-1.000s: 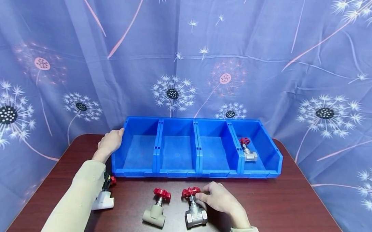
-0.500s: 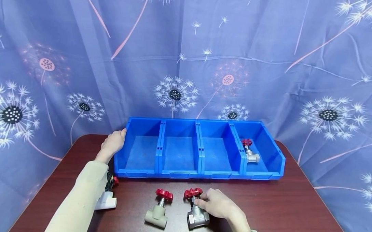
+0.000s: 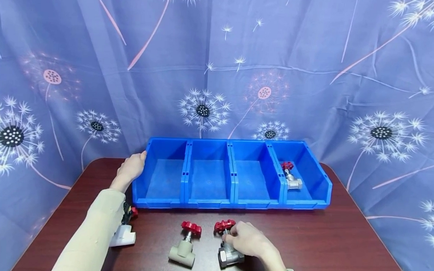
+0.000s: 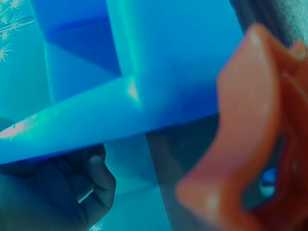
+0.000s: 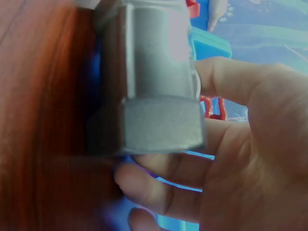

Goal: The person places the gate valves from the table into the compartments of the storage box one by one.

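Since the earlier frames the right hand [image 3: 250, 242] has closed more tightly over the metal valve [image 3: 230, 253]: its fingers now curl round the stem and body just under the red handwheel [image 3: 224, 225]. I judge the grip is nearly ready for lifting. The valve stands on the brown table [image 3: 342, 243], in front of the blue bin [image 3: 232, 200].

The left arm reaches forward, and the left hand [image 3: 131, 169] holds the bin's left wall, fingers bent over its rim. The right wrist lies low, near the table edge. Beside it stand a grey valve [image 3: 182, 252] and a white valve [image 3: 123, 236].
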`<action>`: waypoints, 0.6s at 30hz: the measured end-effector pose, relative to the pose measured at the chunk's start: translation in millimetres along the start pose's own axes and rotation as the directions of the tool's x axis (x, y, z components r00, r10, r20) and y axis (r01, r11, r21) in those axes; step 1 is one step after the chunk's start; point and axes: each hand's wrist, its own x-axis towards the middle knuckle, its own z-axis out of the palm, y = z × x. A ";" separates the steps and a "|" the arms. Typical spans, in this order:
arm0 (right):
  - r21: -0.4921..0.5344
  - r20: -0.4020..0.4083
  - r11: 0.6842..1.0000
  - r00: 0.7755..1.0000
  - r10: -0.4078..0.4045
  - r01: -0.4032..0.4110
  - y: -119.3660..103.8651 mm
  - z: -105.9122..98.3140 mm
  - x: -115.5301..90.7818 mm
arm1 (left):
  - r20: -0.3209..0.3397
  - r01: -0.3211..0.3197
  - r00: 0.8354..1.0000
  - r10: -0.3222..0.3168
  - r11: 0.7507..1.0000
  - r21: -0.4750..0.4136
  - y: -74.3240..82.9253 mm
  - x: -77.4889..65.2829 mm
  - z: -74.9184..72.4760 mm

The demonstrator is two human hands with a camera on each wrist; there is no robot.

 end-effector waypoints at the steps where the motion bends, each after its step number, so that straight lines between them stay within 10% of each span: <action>1: -0.006 -0.007 1.000 1.000 0.013 -0.013 -0.5 0.7 0.6 | 0.000 0.003 1.000 -0.003 1.000 -0.003 -0.4 0.3 0.2; 18: -0.003 -0.054 0.998 0.997 0.063 -0.063 -2.6 5.1 3.4 | 0.001 0.007 1.000 -0.007 0.999 -0.033 0.8 -0.9 0.0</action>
